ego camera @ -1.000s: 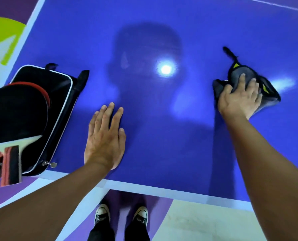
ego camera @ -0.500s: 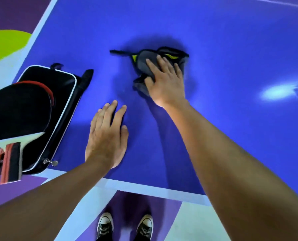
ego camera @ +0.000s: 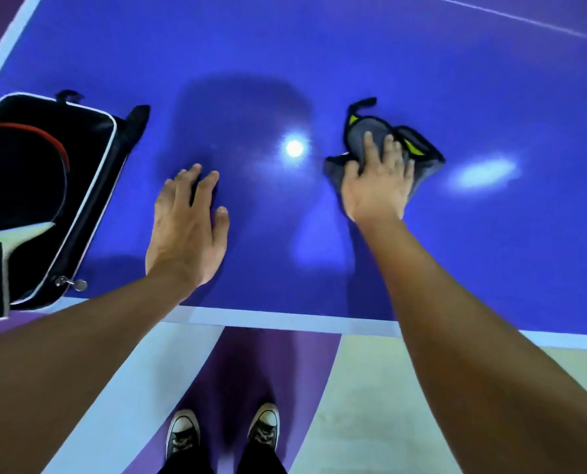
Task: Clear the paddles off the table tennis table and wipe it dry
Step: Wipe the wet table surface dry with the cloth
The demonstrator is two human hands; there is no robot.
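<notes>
The blue table tennis table fills the upper view. My right hand presses a crumpled grey cloth with black and yellow trim flat on the table, fingers spread over it. My left hand rests on the bare table near the front edge, fingers slightly bent and holding nothing. At the far left a black paddle with a red and black handle lies on an open black paddle case.
The table's white front edge line runs across below my hands. Under it are the purple and pale floor and my two sneakers. Bright light reflections shine on the table surface.
My right hand slid the cloth from the right to the middle of the table and back toward the right. My left hand stayed planted, its fingers now slightly lifted.
</notes>
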